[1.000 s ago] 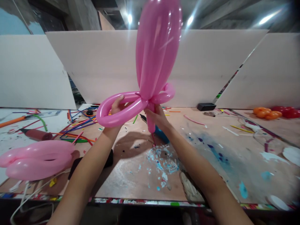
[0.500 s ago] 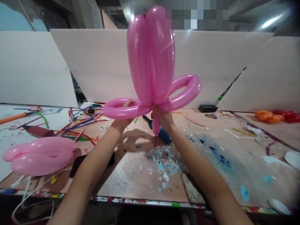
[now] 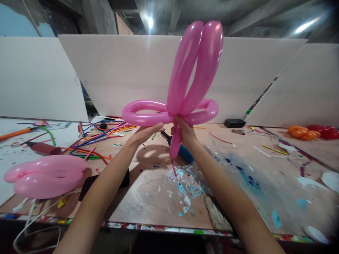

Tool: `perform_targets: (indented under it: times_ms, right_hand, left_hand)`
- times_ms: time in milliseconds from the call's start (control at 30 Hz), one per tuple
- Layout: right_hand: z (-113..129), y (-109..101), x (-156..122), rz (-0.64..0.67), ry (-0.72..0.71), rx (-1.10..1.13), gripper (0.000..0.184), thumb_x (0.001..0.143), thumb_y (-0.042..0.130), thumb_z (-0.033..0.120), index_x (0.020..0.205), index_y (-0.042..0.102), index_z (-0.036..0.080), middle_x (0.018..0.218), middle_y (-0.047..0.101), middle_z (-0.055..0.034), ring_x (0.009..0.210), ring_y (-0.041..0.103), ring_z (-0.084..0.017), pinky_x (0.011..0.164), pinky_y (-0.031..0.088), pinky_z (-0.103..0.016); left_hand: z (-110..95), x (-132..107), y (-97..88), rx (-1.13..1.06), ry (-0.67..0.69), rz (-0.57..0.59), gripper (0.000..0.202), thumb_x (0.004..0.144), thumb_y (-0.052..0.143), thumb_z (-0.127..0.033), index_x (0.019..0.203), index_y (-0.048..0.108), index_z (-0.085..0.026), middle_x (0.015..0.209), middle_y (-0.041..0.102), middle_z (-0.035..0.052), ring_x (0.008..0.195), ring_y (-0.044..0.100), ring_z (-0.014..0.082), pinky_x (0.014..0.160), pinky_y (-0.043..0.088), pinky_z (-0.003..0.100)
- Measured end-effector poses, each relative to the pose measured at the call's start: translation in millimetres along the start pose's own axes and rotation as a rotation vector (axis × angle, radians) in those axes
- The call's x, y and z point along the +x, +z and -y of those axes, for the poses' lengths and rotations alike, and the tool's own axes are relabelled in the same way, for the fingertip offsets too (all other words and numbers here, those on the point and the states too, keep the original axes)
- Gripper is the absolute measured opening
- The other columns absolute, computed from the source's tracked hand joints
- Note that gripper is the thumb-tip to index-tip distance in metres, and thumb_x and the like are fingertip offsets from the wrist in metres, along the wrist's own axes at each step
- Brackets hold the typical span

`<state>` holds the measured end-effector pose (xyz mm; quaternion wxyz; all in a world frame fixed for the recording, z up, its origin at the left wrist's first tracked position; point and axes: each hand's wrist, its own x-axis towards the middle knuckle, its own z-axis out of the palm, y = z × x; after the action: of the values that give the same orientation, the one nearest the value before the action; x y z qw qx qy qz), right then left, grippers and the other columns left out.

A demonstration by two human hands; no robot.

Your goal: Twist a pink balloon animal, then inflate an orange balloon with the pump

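Note:
A pink twisted balloon [image 3: 177, 81] stands up in front of me over the table, with two tall upright loops and a loop out to each side. From its joint a short segment hangs down, ending in a thin uninflated tail. My right hand [image 3: 185, 132] is closed around the balloon just below the joint. Under the left side loop, my left hand [image 3: 147, 133] lies flat with fingers stretched toward the middle; whether it touches the loop I cannot tell. Behind the hanging segment, partly hidden, a blue balloon pump [image 3: 186, 154] lies on the table.
Another pink balloon shape [image 3: 47, 176] lies at the left beside a white cable [image 3: 31, 215] and a dark flat object [image 3: 87, 185]. Uninflated balloons [image 3: 92, 141] are scattered behind it. White boards [image 3: 119, 70] stand along the back. Orange balloons [image 3: 303, 132] and a black box [image 3: 235, 122] are at right.
The balloon has turned and tilted, its tall loops leaning right and showing a gap between them. My left hand has come off the left loop to below it; my right hand keeps its hold.

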<state>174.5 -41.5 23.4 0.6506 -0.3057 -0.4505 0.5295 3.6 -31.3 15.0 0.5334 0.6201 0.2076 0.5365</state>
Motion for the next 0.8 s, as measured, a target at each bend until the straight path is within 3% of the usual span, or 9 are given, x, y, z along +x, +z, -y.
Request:
perform_targets:
  times_ms: [100,200,333,400,600,800]
  right_hand:
    - [-1,2,-4,0.049,-0.033,-0.107,0.044,0.068,0.075,0.058,0.064,0.05,0.021,0.047,0.045,0.0052,0.04,0.048,-0.01,0.038,0.037,-0.024]
    - [-2,2,-6,0.016,-0.094,-0.252,0.045,0.071,0.072,0.057,0.063,0.047,0.021,0.045,0.045,0.0046,0.042,0.048,-0.011,0.04,0.038,-0.024]
    - [-5,-4,-7,0.049,-0.287,-0.378,0.033,0.069,0.076,0.04,0.083,0.051,0.022,0.057,0.055,0.0055,0.049,0.05,-0.011,0.047,0.042,-0.024]
    - [-10,-7,-5,0.061,-0.307,-0.389,0.033,0.068,0.076,0.034,0.086,0.051,0.023,0.059,0.055,0.0061,0.05,0.05,-0.011,0.047,0.041,-0.024]
    - [-12,-6,1,0.073,0.032,-0.112,0.034,0.072,0.073,0.048,0.069,0.054,0.02,0.052,0.051,0.0037,0.046,0.05,-0.011,0.043,0.038,-0.024]
    - [4,-1,2,0.19,0.29,0.115,0.039,0.066,0.078,0.051,0.08,0.059,0.02,0.062,0.058,0.0038,0.042,0.05,-0.009,0.04,0.041,-0.023]
  left_hand:
    - [7,5,23.8,-0.206,0.078,-0.096,0.037,0.074,0.076,-0.041,0.103,0.071,-0.019,0.12,0.068,0.0084,0.124,0.055,0.0288,0.104,0.044,0.047]
    - [6,8,34.7,-0.323,0.113,-0.204,0.034,0.073,0.075,-0.041,0.099,0.07,-0.019,0.116,0.069,0.0063,0.123,0.056,0.0263,0.106,0.043,0.045]
    - [2,10,34.8,-0.446,-0.109,-0.361,0.031,0.073,0.075,-0.038,0.098,0.067,-0.022,0.109,0.07,0.0039,0.109,0.063,0.0231,0.099,0.049,0.044]
    - [3,11,32.7,-0.454,-0.219,-0.409,0.029,0.071,0.075,-0.035,0.096,0.066,-0.022,0.105,0.071,0.0045,0.102,0.065,0.0232,0.095,0.051,0.045]
    - [3,10,32.5,-0.358,-0.131,-0.334,0.042,0.067,0.081,-0.045,0.095,0.067,-0.016,0.099,0.071,0.0088,0.099,0.066,0.0245,0.094,0.051,0.044]
    - [1,3,38.1,-0.164,0.077,-0.301,0.043,0.07,0.08,-0.038,0.108,0.068,-0.021,0.117,0.068,0.0075,0.116,0.061,0.0279,0.096,0.049,0.045]
